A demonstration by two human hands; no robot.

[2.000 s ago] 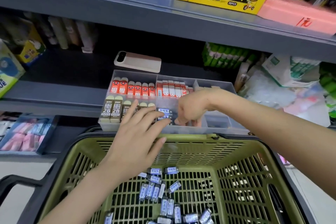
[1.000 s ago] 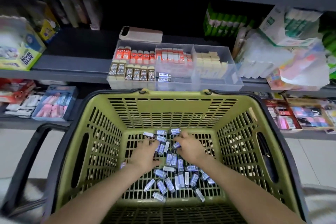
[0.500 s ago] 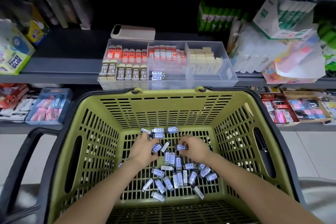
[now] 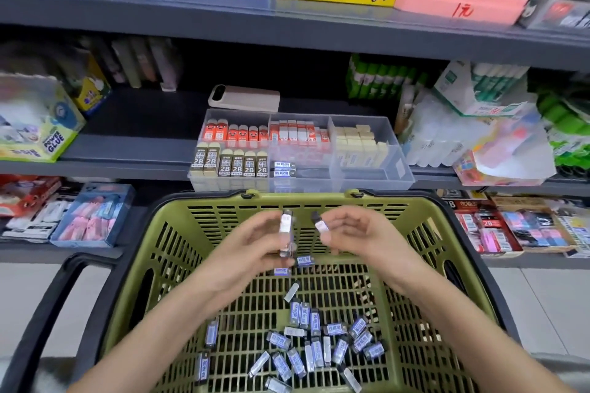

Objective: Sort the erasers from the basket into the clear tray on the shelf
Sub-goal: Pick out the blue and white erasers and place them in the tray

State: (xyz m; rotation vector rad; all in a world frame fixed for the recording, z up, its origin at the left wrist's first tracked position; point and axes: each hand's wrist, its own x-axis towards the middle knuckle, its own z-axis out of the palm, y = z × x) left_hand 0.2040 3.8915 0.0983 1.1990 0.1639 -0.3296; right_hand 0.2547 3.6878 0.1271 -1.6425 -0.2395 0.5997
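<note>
Your hands are up off the basket [image 4: 204, 205] floor. The left hand [image 4: 252, 249] pinches an upright eraser [image 4: 285, 225], perhaps two, in its fingers [image 4: 268, 233]. The right hand [image 4: 357, 233] pinches another eraser [image 4: 321, 226]. Both hover over the basket's 12 o'clock end. Half a second ago both hands were down in the pile, gathering. The pick looks done, and the carry to the clear tray [image 4: 367, 182] on the shelf [image 4: 127, 166], further toward 12 o'clock, seems next. Many loose erasers [image 4: 303, 344] lie toward 6 o'clock.
</note>
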